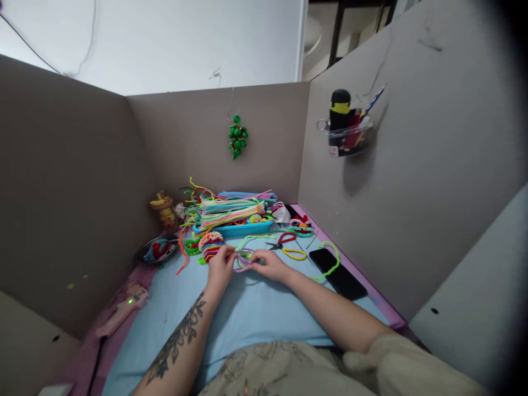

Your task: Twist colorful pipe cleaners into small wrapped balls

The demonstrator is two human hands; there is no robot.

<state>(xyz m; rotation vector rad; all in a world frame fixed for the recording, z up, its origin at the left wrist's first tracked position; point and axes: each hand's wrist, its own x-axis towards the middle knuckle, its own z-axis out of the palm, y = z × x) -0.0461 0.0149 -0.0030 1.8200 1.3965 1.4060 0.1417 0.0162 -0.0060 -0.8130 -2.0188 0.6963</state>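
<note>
Between my two hands is a small loop of bent pipe cleaners (244,256), in purple, pink and light green. My left hand (221,262) pinches its left side with thumb and forefinger. My right hand (270,264) grips the right side, fingers closed. Just behind my left hand lies a striped, rainbow-coloured pipe cleaner piece (210,245) with a peach curled edge. A light green pipe cleaner (258,237) stretches behind the loop. Scissors (289,247) with red and yellow handles rest beyond my right hand. My fingers partly hide the loop.
A blue tray (243,229) heaped with pipe cleaners stands at the back. A black phone (338,274) lies right, under a curved green pipe cleaner (336,254). At left are a dark bowl (142,254) and a pink glue gun (124,313). Grey panels (185,137) enclose the table.
</note>
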